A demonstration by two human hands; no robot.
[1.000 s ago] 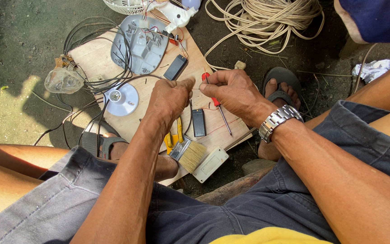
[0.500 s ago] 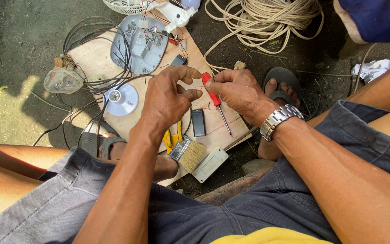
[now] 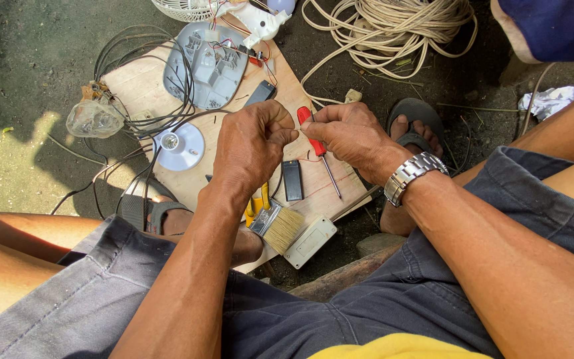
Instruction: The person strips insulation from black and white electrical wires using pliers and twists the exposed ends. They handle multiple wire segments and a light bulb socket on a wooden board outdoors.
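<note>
My left hand [image 3: 254,143] hovers over a plywood board [image 3: 137,86], its thumb and fingers pinched on a thin wire [image 3: 300,135] that runs across to my right hand. My right hand [image 3: 350,136], with a metal watch [image 3: 412,174] on its wrist, grips a red-handled screwdriver [image 3: 311,131] whose shaft points down toward the board. The fingertips of both hands almost touch. A small black rectangular part [image 3: 292,179] lies on the board just below them.
The board also holds a grey plastic housing [image 3: 210,66], a white lamp base [image 3: 179,146], black cables [image 3: 134,123], yellow pliers [image 3: 258,203], a paintbrush [image 3: 282,227] and a white switch box [image 3: 310,240]. A cream cable coil [image 3: 393,26] lies beyond. A sandalled foot [image 3: 414,123] rests beside the board.
My left hand has lifted off the board and curled in toward my right hand. The right hand has shifted slightly with the screwdriver.
</note>
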